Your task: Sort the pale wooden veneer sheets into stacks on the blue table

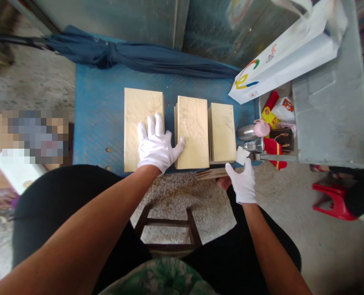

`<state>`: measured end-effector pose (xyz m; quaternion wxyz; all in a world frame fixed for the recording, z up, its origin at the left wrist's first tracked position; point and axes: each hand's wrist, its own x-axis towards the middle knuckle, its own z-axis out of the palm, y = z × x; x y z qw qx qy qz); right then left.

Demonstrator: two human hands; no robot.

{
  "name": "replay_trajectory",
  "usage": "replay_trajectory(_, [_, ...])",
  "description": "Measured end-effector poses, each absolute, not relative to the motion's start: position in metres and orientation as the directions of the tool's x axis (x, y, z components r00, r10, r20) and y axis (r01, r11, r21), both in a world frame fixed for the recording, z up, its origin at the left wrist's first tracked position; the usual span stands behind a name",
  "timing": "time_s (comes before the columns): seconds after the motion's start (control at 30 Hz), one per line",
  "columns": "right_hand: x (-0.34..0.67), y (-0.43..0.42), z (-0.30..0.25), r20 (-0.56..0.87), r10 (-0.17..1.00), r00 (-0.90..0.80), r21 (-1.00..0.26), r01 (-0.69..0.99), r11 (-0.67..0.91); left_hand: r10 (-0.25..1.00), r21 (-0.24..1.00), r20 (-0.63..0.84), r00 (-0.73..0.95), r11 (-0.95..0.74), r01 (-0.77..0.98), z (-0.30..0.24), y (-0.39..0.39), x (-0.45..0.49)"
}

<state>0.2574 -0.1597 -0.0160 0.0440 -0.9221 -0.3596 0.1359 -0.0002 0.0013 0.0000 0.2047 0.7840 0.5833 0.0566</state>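
Panels (191, 131) piled on the desk (92, 123) are apparently being sorted: one pile (135, 110) is pressed by the flat, open left hand (157, 145), loose panels (211, 173) are gripped at the edge by the right hand (243, 182), and square placement is called for next.

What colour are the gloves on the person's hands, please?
White, on left hand and right hand; head view.
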Motion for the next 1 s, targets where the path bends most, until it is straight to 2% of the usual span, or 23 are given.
replay_trajectory(0.1, [0.246, -0.197, -0.03, -0.331, 0.538, 0.775, -0.159, 0.516, -0.842, 0.936, 0.385, -0.156, 0.314, -0.236, 0.893, 0.0, 0.0, 0.001])
replay_trajectory(0.13, [0.241, -0.204, -0.036, -0.356, 0.526, 0.772, -0.158, 0.505, -0.849, 0.937, 0.385, -0.159, 0.312, -0.232, 0.893, 0.0, 0.0, 0.001])
replay_trajectory(0.3, [0.22, -0.207, -0.069, -0.283, 0.651, 0.704, -0.214, 0.615, -0.759, 0.94, 0.371, -0.158, 0.301, -0.226, 0.901, -0.001, -0.001, 0.003])
replay_trajectory(0.43, [0.211, -0.2, -0.089, -0.264, 0.618, 0.74, -0.235, 0.572, -0.786, 0.937, 0.357, -0.176, 0.303, -0.226, 0.906, -0.001, -0.001, 0.003])
replay_trajectory(0.67, [0.203, -0.203, -0.115, -0.137, 0.599, 0.789, -0.303, 0.543, -0.783, 0.937, 0.35, -0.185, 0.297, -0.22, 0.911, 0.001, -0.001, 0.005])
replay_trajectory(0.83, [0.202, -0.203, -0.118, -0.125, 0.557, 0.821, -0.295, 0.505, -0.811, 0.937, 0.357, -0.18, 0.298, -0.22, 0.908, 0.001, -0.001, 0.005])
replay_trajectory(1.0, [0.201, -0.202, -0.11, -0.08, 0.576, 0.814, -0.338, 0.521, -0.784, 0.935, 0.361, -0.168, 0.313, -0.237, 0.902, 0.0, -0.002, 0.003])
